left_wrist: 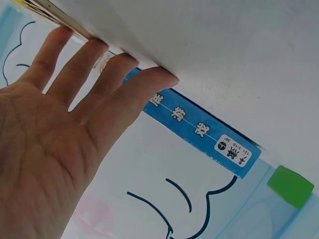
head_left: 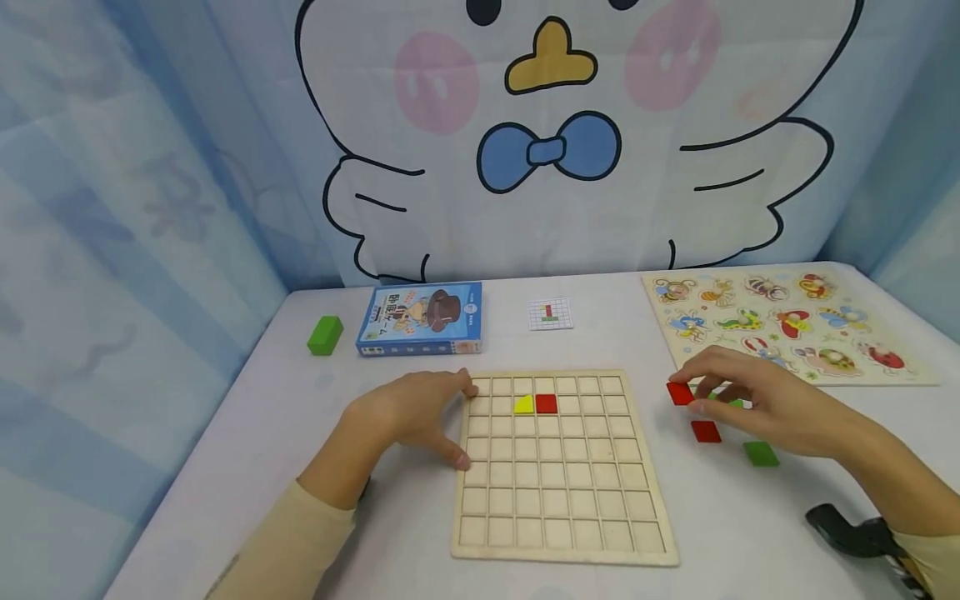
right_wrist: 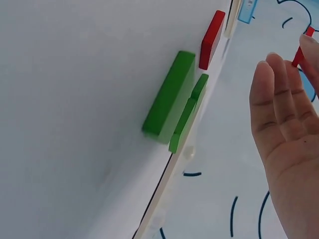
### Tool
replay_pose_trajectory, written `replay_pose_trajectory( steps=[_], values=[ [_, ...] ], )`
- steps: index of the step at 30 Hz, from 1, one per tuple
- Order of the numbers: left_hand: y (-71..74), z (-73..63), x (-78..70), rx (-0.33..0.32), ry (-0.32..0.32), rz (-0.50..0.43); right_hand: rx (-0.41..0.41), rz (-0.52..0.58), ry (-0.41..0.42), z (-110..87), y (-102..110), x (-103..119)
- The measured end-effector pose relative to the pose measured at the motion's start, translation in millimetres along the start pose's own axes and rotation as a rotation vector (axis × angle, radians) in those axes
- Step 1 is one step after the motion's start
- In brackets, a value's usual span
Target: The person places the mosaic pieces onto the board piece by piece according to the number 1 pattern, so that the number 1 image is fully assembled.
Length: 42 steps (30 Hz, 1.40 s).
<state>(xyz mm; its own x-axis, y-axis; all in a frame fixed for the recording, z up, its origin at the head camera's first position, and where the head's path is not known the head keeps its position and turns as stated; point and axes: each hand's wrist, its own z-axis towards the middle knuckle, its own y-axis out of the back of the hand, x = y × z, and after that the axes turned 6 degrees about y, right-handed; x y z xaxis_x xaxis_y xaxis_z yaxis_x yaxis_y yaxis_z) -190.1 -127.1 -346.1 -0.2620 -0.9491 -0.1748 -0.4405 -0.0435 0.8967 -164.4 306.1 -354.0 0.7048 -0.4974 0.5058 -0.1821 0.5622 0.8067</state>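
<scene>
A wooden grid board (head_left: 558,500) lies on the white table, with a yellow curved-edge tile (head_left: 524,405) and a red square tile (head_left: 547,404) side by side in its second row. My left hand (head_left: 412,412) rests at the board's left edge, fingers extended and thumb touching the side. Right of the board, my right hand (head_left: 780,404) pinches another red square tile (head_left: 679,393) between thumb and finger, raised over the table. Below that hand lie a loose red tile (head_left: 706,432) and a green tile (head_left: 761,454). More green pieces (head_left: 735,403) are partly hidden behind its fingers.
Behind the board stand a blue game box (head_left: 420,321) and a small card (head_left: 551,314) printed with a coloured grid. A green block (head_left: 325,335) sits at the far left. An insect puzzle board (head_left: 795,325) occupies the back right.
</scene>
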Motion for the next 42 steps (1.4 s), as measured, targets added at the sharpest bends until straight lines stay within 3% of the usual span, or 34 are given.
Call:
replay_pose_trajectory(
  steps=[10,19,30,42],
  values=[
    [-2.0,0.7,2.5,-0.002,0.000,0.001,0.014,0.034,0.025,18.8,-6.1,8.3],
    [-2.9,-1.8,2.8,0.004,0.004,-0.019,0.075,0.085,-0.012,36.9,-16.8,11.3],
    [-0.8,-1.5,1.4,0.009,-0.003,-0.015,0.081,0.131,0.061,60.8,-23.7,24.2],
    [0.0,-1.7,2.0,0.002,0.000,-0.001,0.117,0.165,0.060,73.6,-36.2,26.7]
  ],
)
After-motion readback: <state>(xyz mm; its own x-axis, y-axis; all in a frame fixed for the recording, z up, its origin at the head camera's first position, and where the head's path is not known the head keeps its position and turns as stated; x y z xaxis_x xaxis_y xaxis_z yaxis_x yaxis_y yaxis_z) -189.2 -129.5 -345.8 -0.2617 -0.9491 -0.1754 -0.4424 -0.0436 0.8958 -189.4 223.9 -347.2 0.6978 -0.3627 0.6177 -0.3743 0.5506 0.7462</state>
